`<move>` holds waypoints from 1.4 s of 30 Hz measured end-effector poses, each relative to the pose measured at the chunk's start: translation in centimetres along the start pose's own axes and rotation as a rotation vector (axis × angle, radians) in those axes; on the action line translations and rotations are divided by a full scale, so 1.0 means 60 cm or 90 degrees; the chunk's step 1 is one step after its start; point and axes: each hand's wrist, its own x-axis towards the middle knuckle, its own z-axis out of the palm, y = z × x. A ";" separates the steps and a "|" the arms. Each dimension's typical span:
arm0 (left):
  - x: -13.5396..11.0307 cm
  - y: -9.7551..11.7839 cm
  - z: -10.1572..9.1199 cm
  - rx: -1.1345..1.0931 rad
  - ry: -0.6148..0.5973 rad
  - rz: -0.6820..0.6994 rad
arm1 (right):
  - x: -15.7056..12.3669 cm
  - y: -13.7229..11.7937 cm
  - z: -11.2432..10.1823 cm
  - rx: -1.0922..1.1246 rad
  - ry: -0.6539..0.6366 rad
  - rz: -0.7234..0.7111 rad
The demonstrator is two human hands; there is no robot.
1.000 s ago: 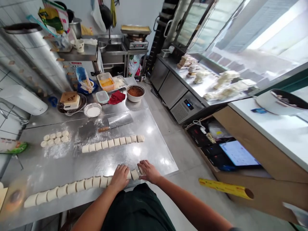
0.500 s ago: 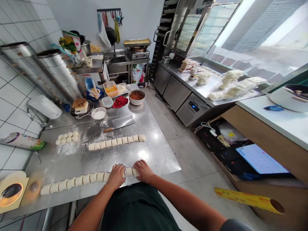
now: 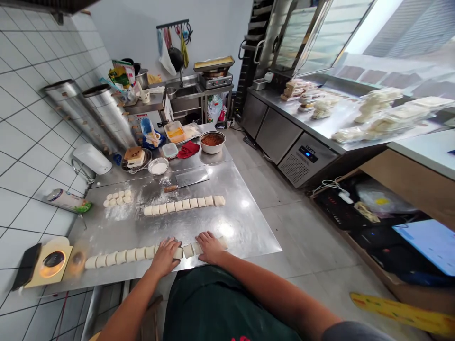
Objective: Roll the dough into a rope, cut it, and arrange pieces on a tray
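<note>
— Where was the dough?
— The near dough row (image 3: 121,256) ran leftward from under my left hand (image 3: 165,255), long axis crosswise to the fingers. Both hands lay flat, fingers released, my right hand (image 3: 209,247) on the end pieces.
— Obstacles?
— Second row (image 3: 185,204) and cleaver (image 3: 188,180) beyond my fingertips, well apart.

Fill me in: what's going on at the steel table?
A person at the steel table has both hands palm down on the near row of cut dough pieces, left hand and right hand side by side near its right end. A second row lies farther back, a cleaver beyond it, and a cluster of small dough rounds to the left.
</note>
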 end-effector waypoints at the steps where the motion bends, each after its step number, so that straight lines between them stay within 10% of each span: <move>1: 0.008 0.005 0.003 -0.001 0.006 0.002 | 0.008 -0.005 0.002 -0.006 -0.004 -0.001; 19: 0.034 -0.003 0.012 -0.018 0.027 0.017 | 0.064 -0.063 0.029 0.008 -0.014 -0.044; 29: -0.041 -0.108 -0.018 -0.041 0.039 -0.011 | 0.040 -0.071 0.027 0.051 0.032 0.052; 42: -0.035 -0.130 -0.010 -0.039 0.067 -0.030 | 0.103 -0.110 0.027 0.029 0.008 0.024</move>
